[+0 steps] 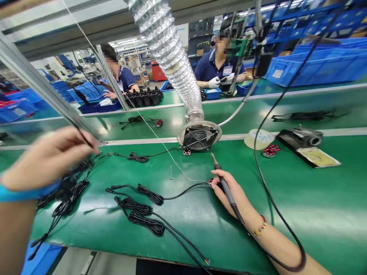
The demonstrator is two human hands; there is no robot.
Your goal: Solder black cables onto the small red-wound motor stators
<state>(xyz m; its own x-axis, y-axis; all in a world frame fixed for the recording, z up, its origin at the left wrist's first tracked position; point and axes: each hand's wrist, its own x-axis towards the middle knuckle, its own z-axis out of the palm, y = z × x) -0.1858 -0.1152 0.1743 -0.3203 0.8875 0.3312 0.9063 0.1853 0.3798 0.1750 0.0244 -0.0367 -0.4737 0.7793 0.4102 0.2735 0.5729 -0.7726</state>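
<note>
In my right hand [233, 191] is a soldering iron [225, 185], its tip pointing up and away toward the fan. The fingertips of that hand also touch a small round part with red windings [210, 182], mostly hidden by them. A black cable [186, 189] with a coiled bundle [150, 194] runs up to this part. Thin solder wire [174, 162] slants down from the upper left and ends at the same spot. Blurred by motion, my left hand [54, 152] is raised at the left, closed around a black cable [83, 137].
Bundled cables [73, 194] lie at left, more [147, 217] near the front. A round fan [199, 137] under a foil duct [177, 57] stands mid-bench. An iron stand [304, 139], red-wound parts [271, 151] and a tape roll [258, 138] sit right. Two people work opposite.
</note>
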